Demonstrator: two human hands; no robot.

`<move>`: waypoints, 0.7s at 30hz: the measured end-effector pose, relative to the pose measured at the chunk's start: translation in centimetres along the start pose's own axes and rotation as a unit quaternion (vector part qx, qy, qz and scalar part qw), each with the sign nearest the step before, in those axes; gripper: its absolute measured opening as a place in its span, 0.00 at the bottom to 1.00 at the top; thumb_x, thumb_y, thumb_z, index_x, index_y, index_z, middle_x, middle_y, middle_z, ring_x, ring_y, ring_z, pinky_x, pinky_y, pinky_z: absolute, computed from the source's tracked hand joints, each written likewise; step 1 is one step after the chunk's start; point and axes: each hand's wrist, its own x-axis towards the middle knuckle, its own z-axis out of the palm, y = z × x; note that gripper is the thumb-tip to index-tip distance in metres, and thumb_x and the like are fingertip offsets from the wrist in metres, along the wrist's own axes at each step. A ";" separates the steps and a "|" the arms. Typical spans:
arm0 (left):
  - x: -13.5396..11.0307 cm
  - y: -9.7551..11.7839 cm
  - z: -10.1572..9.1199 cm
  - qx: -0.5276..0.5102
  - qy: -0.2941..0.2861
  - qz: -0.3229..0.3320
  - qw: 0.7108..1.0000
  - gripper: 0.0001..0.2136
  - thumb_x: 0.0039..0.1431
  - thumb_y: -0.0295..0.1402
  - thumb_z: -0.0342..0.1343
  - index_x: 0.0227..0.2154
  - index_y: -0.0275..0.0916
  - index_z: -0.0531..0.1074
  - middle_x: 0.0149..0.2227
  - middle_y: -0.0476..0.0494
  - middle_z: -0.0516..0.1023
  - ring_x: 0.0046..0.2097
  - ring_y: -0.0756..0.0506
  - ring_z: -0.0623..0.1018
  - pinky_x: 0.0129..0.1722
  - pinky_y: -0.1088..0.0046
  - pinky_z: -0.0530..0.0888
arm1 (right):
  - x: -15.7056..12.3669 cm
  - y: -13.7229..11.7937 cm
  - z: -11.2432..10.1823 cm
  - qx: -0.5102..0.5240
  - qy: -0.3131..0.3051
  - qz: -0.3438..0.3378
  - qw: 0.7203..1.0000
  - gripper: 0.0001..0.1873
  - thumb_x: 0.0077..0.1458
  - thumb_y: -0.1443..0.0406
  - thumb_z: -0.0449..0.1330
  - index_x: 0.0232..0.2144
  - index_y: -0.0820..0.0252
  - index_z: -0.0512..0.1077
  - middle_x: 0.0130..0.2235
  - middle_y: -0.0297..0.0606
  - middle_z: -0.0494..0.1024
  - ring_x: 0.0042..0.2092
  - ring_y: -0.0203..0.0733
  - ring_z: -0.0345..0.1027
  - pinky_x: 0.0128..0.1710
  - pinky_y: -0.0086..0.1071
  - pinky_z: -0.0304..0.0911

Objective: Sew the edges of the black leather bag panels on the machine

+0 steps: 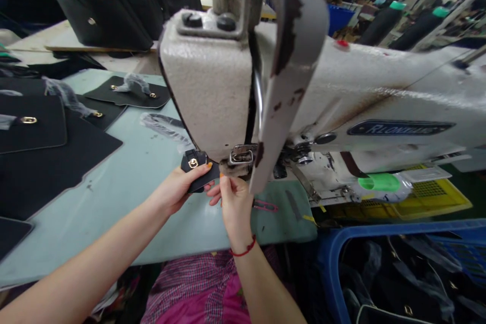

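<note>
Low in front of the sewing machine head, a small black leather-like bag piece with a gold-coloured clasp is gripped by my left hand, thumb on top. My right hand is closed at the piece's right edge, thumb and finger pinched together. What sits between those fingertips is too small to make out. A pink-handled tool shows beside my right hand on the pale green table; whether it touches the hand I cannot tell. The presser foot area is partly hidden behind the machine's guard.
Black bag panels with plastic-wrapped handles lie on the left. Finished-looking black bags stand behind them. A blue basket of black bag parts is at lower right, near a yellow crate. The machine arm spans the right side.
</note>
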 end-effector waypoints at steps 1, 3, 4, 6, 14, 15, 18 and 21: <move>-0.2 0.0 0.2 -0.004 0.009 0.004 1.000 0.14 0.49 0.39 0.66 0.30 0.32 0.75 0.26 0.44 0.77 0.25 0.50 0.73 0.26 0.77 0.70 | 0.0 -0.1 -0.1 0.000 -0.004 0.000 1.000 0.22 0.60 0.63 0.51 0.16 0.61 0.70 0.19 0.33 0.76 0.18 0.32 0.66 0.21 0.23 0.60; -0.8 0.0 0.9 -0.018 0.024 0.014 0.999 0.15 0.48 0.40 0.66 0.28 0.31 0.75 0.24 0.44 0.77 0.25 0.50 0.73 0.25 0.77 0.70 | 0.2 -0.2 -0.2 0.003 -0.011 0.001 1.000 0.22 0.60 0.63 0.51 0.16 0.61 0.69 0.19 0.34 0.75 0.18 0.32 0.65 0.21 0.23 0.60; -1.1 0.0 1.2 -0.027 0.033 0.019 0.999 0.15 0.47 0.40 0.66 0.26 0.31 0.74 0.23 0.44 0.76 0.24 0.50 0.73 0.25 0.77 0.70 | 0.2 -0.3 -0.3 0.005 -0.013 0.001 1.000 0.22 0.60 0.63 0.51 0.16 0.61 0.69 0.18 0.34 0.75 0.17 0.32 0.65 0.20 0.23 0.59; -1.7 -0.2 1.8 -0.050 0.048 0.026 0.997 0.14 0.47 0.40 0.67 0.23 0.32 0.74 0.21 0.45 0.75 0.23 0.51 0.72 0.23 0.78 0.69 | 0.3 -0.5 -0.4 0.007 -0.020 0.004 1.000 0.21 0.60 0.62 0.52 0.16 0.61 0.70 0.18 0.34 0.75 0.16 0.31 0.63 0.19 0.23 0.58; -3.6 -2.0 4.6 -0.167 0.128 0.054 0.976 0.12 0.46 0.36 0.67 0.24 0.32 0.74 0.23 0.46 0.77 0.24 0.52 0.74 0.26 0.80 0.72 | 0.6 -0.7 -2.0 -0.020 -0.063 0.006 0.998 0.24 0.60 0.57 0.53 0.15 0.61 0.67 0.15 0.31 0.69 0.14 0.29 0.57 0.16 0.23 0.52; -4.0 -2.2 5.2 -0.187 0.142 0.056 0.971 0.12 0.46 0.36 0.68 0.25 0.32 0.75 0.23 0.46 0.77 0.24 0.51 0.75 0.27 0.79 0.73 | 0.7 -0.7 -2.3 -0.025 -0.067 0.006 0.997 0.24 0.59 0.56 0.54 0.14 0.60 0.66 0.14 0.31 0.68 0.15 0.29 0.57 0.16 0.23 0.53; -5.1 -3.0 7.4 -0.253 0.188 0.059 0.947 0.11 0.48 0.34 0.67 0.30 0.32 0.76 0.28 0.45 0.80 0.28 0.50 0.78 0.33 0.78 0.76 | 1.0 -0.8 -3.4 -0.044 -0.081 -0.007 0.996 0.25 0.58 0.56 0.55 0.13 0.59 0.63 0.12 0.29 0.63 0.16 0.30 0.58 0.18 0.23 0.54; -5.9 -3.6 9.6 -0.310 0.233 0.053 0.920 0.12 0.52 0.30 0.64 0.40 0.36 0.76 0.40 0.44 0.82 0.38 0.49 0.81 0.40 0.77 0.77 | 1.5 -1.4 -4.4 -0.090 -0.099 -0.038 0.990 0.24 0.58 0.57 0.56 0.12 0.59 0.61 0.12 0.27 0.61 0.16 0.30 0.56 0.19 0.24 0.52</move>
